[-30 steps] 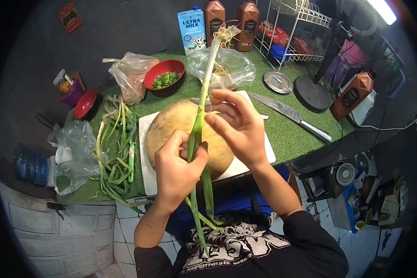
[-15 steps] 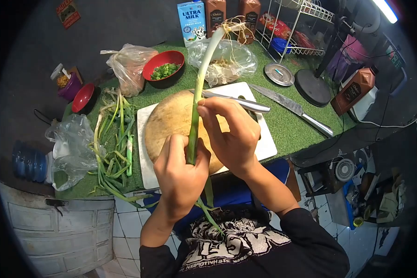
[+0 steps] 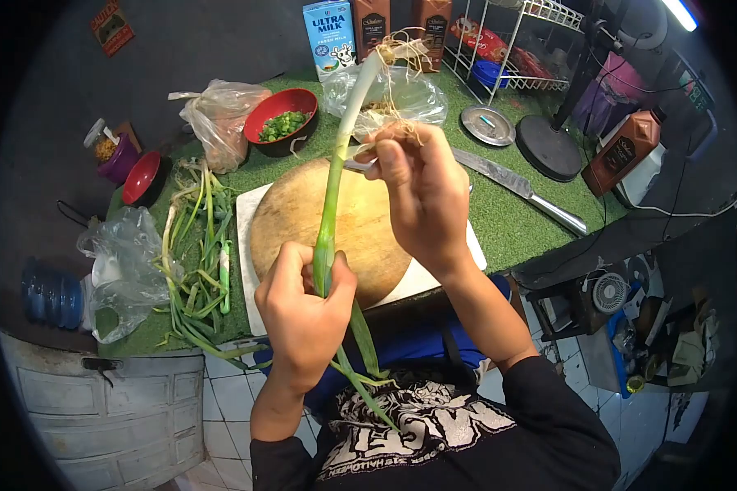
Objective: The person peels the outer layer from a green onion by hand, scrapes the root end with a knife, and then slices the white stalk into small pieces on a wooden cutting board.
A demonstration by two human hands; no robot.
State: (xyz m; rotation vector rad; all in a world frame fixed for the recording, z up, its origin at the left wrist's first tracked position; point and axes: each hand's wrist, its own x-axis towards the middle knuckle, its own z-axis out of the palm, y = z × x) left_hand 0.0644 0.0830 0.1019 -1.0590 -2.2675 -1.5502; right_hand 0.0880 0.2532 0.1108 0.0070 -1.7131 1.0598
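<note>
My left hand [image 3: 309,307] is closed around the lower green part of a spring onion [image 3: 333,192], held tilted above the round wooden chopping board [image 3: 295,196]. Its white end and stringy roots point up and away, while the long leaves hang down toward my shirt. My right hand [image 3: 422,192] is beside the stalk, fingers pinched at a pale, thin strip of its outer skin. Behind that hand, a knife [image 3: 357,165] on the board is mostly hidden. A white cutting board [image 3: 250,245] lies under the round one.
More spring onions [image 3: 201,245] lie on the left. A red bowl [image 3: 258,123] of chopped greens, a plastic bag [image 3: 221,114] and a milk carton [image 3: 329,41] stand behind. A large knife [image 3: 520,192] and a metal lid [image 3: 488,127] lie right.
My right hand has moved up and slightly right, off the stalk's middle, with a pale strip at its fingers. The left hand still grips the spring onion, which has shifted slightly left.
</note>
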